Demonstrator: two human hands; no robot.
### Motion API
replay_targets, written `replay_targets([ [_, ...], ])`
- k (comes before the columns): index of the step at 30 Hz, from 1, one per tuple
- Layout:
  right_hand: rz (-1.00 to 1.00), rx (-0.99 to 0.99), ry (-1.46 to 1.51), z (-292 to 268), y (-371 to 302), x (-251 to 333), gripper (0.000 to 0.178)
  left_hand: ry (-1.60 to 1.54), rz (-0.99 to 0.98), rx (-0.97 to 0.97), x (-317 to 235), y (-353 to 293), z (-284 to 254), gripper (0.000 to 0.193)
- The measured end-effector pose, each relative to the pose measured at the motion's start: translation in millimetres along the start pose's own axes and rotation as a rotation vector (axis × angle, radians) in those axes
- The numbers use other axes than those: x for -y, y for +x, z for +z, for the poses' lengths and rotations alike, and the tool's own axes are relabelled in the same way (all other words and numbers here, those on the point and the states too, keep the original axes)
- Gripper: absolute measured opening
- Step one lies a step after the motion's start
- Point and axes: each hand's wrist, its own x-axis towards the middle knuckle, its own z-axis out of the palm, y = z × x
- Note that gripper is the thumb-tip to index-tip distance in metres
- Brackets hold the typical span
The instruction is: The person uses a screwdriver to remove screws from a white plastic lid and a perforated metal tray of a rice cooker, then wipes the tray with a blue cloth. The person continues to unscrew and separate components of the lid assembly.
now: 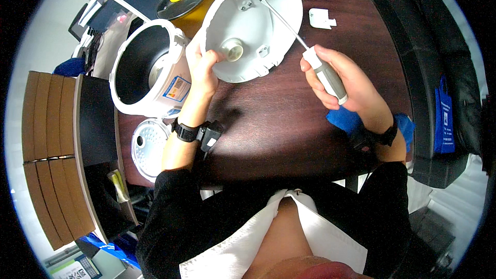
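Note:
My left hand grips the near left edge of a white, bowl-shaped rice cooker lid shell, thumb over its rim. The shell is tilted up with its hollow inside toward me, showing a round cream-coloured socket and small metal parts near its far edge. In my right hand is a screwdriver with a grey and white handle. Its shaft reaches across the shell's inside, the tip close to the far metal parts; whether it touches cannot be told. Left of my left hand stands the open white rice cooker body.
A yellow pot with a glass lid stands behind the cooker. A perforated round inner lid lies by my left forearm. A small white plastic piece rests at the far right of the brown table, a blue cloth under my right wrist.

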Motion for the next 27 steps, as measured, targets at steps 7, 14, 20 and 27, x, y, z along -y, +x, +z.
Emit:
replay_targets([
  [7, 0.086, 0.068, 0.160, 5, 2, -7, 0.038, 0.057, 0.004, 0.008, 1, -1, 1, 0.045],
  [14, 0.103, 0.019, 0.165, 8, 2, -8, 0.038, 0.060, 0.003, 0.033, -3, -4, 6, 0.048],
  [20, 0.099, 0.013, 0.162, 9, 0, -10, 0.038, 0.053, 0.006, 0.016, -2, -5, 8, 0.050],
  [27, 0.079, -0.010, 0.151, 9, 0, -10, 0.038, 0.023, 0.011, -0.012, -5, -5, 9, 0.050],
])
